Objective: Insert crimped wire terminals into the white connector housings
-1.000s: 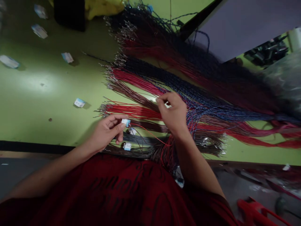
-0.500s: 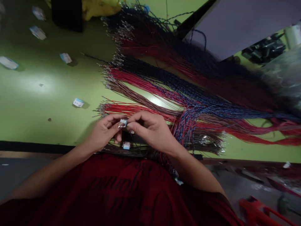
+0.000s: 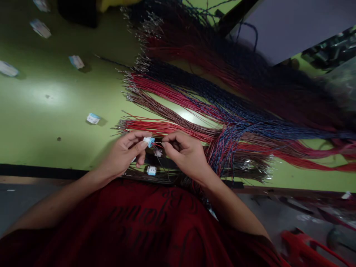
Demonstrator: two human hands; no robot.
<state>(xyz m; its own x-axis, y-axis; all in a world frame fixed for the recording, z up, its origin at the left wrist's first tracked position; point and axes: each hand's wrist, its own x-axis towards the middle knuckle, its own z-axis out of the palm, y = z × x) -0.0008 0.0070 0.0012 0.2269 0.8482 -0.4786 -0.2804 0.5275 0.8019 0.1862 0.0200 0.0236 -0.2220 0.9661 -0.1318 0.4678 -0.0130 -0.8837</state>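
Between the thumb and fingers of my left hand point(image 3: 126, 152) is a small white and blue connector point(image 3: 149, 141). Thin wires point(image 3: 157, 144), some red, run out of its right side. My right hand point(image 3: 185, 154) is closed in a pinch on a thin wire just to the right of the connector; the wire's end near the fingertips is dark and small. Below the hands lies another white and blue connector point(image 3: 151, 170). A further pale connector point(image 3: 158, 152) shows between the hands, partly shaded. Red wires point(image 3: 167, 128) with metal tips lie just beyond my fingers.
Bundles of blue point(image 3: 194, 83), crimson and brown point(image 3: 167, 109) wires stretch across the green table point(image 3: 69, 148) to the right. Several loose connectors, one near the middle point(image 3: 93, 118), lie on the left. A grey panel point(image 3: 283, 29) stands at the upper right; a red plastic object point(image 3: 302, 246) is at lower right.
My right hand has moved slightly right, away from the connector, so a gap with wires now shows between the hands. More of the connector is visible. The view has shifted a little.
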